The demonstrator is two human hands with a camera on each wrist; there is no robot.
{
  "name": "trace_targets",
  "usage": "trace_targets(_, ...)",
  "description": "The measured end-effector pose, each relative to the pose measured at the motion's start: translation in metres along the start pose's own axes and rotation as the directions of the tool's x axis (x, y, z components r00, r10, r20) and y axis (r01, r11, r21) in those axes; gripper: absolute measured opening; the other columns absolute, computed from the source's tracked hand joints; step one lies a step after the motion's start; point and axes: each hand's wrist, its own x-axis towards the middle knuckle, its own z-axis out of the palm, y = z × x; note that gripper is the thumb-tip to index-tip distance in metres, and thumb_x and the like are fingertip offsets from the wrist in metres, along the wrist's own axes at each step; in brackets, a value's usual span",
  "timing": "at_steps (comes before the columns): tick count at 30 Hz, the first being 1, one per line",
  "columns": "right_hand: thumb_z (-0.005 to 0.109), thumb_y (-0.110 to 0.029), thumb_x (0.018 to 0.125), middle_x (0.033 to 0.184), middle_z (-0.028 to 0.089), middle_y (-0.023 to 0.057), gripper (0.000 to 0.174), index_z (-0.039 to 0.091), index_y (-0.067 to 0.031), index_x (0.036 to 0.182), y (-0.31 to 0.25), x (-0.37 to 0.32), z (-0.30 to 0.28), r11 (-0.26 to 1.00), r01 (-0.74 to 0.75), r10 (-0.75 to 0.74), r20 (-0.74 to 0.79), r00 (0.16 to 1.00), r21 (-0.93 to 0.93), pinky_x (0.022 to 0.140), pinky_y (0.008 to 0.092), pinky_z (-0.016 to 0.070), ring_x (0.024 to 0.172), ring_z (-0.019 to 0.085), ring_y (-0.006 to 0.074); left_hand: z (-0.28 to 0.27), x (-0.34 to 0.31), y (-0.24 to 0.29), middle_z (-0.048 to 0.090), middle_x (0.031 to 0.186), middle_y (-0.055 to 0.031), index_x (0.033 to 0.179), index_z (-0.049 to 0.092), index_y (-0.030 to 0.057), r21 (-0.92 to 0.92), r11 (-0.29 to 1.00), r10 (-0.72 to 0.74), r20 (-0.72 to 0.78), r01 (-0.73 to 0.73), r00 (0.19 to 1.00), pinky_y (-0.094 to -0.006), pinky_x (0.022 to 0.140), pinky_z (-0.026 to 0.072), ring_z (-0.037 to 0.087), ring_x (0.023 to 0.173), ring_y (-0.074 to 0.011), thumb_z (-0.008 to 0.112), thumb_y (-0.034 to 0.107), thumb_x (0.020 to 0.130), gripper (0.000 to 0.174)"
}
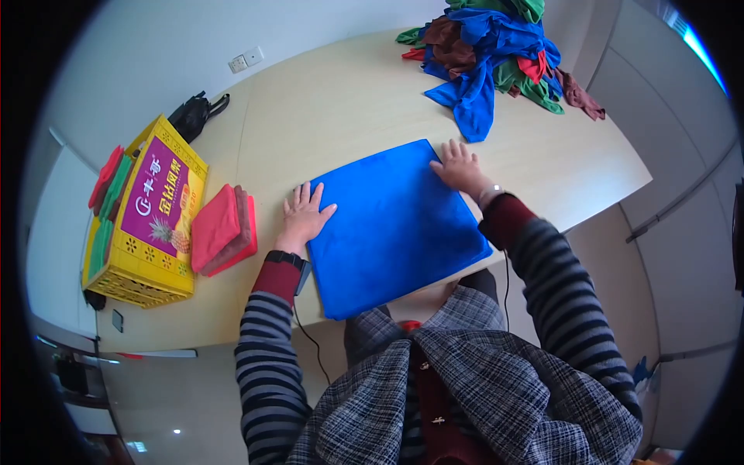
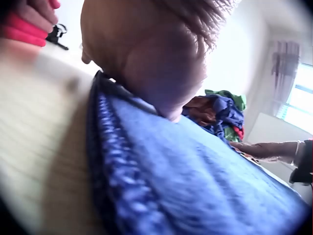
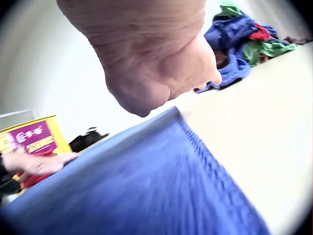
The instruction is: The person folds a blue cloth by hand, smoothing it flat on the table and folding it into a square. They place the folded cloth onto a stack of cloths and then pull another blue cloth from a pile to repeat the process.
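Observation:
A blue cloth (image 1: 395,229) lies spread in a flat rectangle at the table's near side, its near edge reaching the table edge. On its far left corner rests my left hand (image 1: 306,215), fingers straight and spread. My right hand (image 1: 463,169) is at the far right corner, fingers extended, partly over the cloth's edge. In the left wrist view the stitched edge of the blue cloth (image 2: 127,171) runs below the left palm (image 2: 151,63). The right wrist view has the right palm (image 3: 151,63) above the cloth's far corner.
A yellow crate (image 1: 147,225) with folded cloths inside stands at the left. Beside it is a stack of folded red and brown cloths (image 1: 225,229). A heap of blue, green, red and brown cloths (image 1: 496,54) lies at the back right. Behind the crate sits a black bag (image 1: 194,116).

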Motion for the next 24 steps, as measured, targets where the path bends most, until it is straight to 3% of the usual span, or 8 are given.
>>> trace_targets(3,0.046,-0.052,0.101,0.162,0.030,0.0159,0.070,0.033,-0.0095,0.155,-0.019,-0.063,-0.005,0.969,0.246,-0.246,-0.081,0.966,-0.009,0.119,0.0563,0.0229,0.151,0.023,0.0369,-0.009,-0.049,0.026,0.020,0.166,-0.0163,0.158,0.031,0.0168,0.164,0.977,0.147,-0.075,-0.133,0.986,-0.0580,0.121,0.0125,0.015,0.153,-0.0353,0.051,0.052,0.099,0.071)
trace_targets(4,0.048,-0.050,0.102,0.163,0.028,0.0166,0.070,0.030,-0.0095,0.157,-0.030,-0.090,-0.010,0.942,0.336,-0.334,-0.076,0.940,0.009,0.120,0.0554,0.0219,0.151,0.022,0.0375,-0.006,-0.072,0.036,0.020,0.166,-0.0163,0.158,0.031,0.0168,0.149,0.981,0.134,-0.066,-0.123,0.989,-0.0580,0.121,0.0125,0.015,0.153,-0.0353,0.051,0.052,0.099,0.071)
trace_targets(6,0.049,-0.048,0.101,0.162,0.028,0.0163,0.069,0.031,-0.0101,0.156,-0.049,-0.136,-0.016,0.904,0.427,-0.424,-0.057,0.904,0.039,0.120,0.0551,0.0208,0.151,0.022,0.0370,0.005,-0.116,0.058,0.026,0.163,-0.0175,0.155,0.038,0.0152,0.101,0.943,0.330,-0.134,-0.318,0.935,-0.0586,0.120,0.0146,0.021,0.151,-0.0371,0.055,0.048,0.097,0.069)
trace_targets(7,0.050,-0.047,0.101,0.162,0.028,0.0160,0.068,0.033,-0.0108,0.156,-0.054,-0.147,-0.017,0.860,0.506,-0.502,-0.059,0.863,0.068,0.121,0.0548,0.0197,0.151,0.023,0.0365,0.014,-0.131,0.061,0.026,0.163,-0.0175,0.155,0.038,0.0152,0.099,0.946,0.320,-0.126,-0.309,0.939,-0.0586,0.120,0.0146,0.021,0.151,-0.0371,0.055,0.048,0.097,0.069)
trace_targets(10,0.051,-0.045,0.101,0.162,0.029,0.0149,0.066,0.035,-0.0117,0.155,-0.050,-0.159,-0.009,0.866,0.496,-0.494,-0.039,0.868,0.067,0.122,0.0537,0.0178,0.151,0.023,0.0355,0.039,-0.168,0.061,0.027,0.162,-0.0182,0.154,0.039,0.0149,0.006,0.930,0.361,-0.204,-0.368,0.910,-0.0577,0.120,0.0161,0.024,0.149,-0.0380,0.056,0.049,0.095,0.069)
trace_targets(15,0.050,-0.044,0.101,0.163,0.030,0.0127,0.063,0.037,-0.0132,0.155,-0.019,-0.168,-0.008,0.908,0.411,-0.406,-0.065,0.911,0.080,0.123,0.0515,0.0148,0.152,0.023,0.0337,0.047,-0.194,0.041,0.028,0.161,-0.0190,0.153,0.039,0.0134,-0.025,0.956,0.278,-0.245,-0.293,0.929,-0.0566,0.120,0.0178,0.027,0.148,-0.0379,0.055,0.050,0.096,0.070)
trace_targets(18,0.050,-0.043,0.102,0.163,0.029,0.0120,0.063,0.036,-0.0133,0.155,-0.002,-0.180,-0.010,0.946,0.319,-0.317,-0.052,0.947,0.047,0.123,0.0507,0.0149,0.152,0.023,0.0328,0.040,-0.208,0.039,0.029,0.161,-0.0191,0.152,0.040,0.0107,-0.075,0.955,0.259,-0.263,-0.288,0.929,-0.0552,0.120,0.0191,0.026,0.149,-0.0367,0.063,0.043,0.093,0.072)
trace_targets(24,0.053,-0.049,0.098,0.163,0.029,0.0139,0.070,0.035,-0.0135,0.155,0.032,-0.207,-0.016,0.924,0.370,-0.369,-0.026,0.929,0.096,0.123,0.0519,0.0169,0.151,0.022,0.0376,0.043,-0.227,0.041,0.040,0.153,-0.0189,0.145,0.048,0.0087,-0.033,0.940,0.313,-0.311,-0.339,0.897,-0.0537,0.118,0.0251,0.036,0.143,-0.0369,0.078,0.030,0.078,0.076)
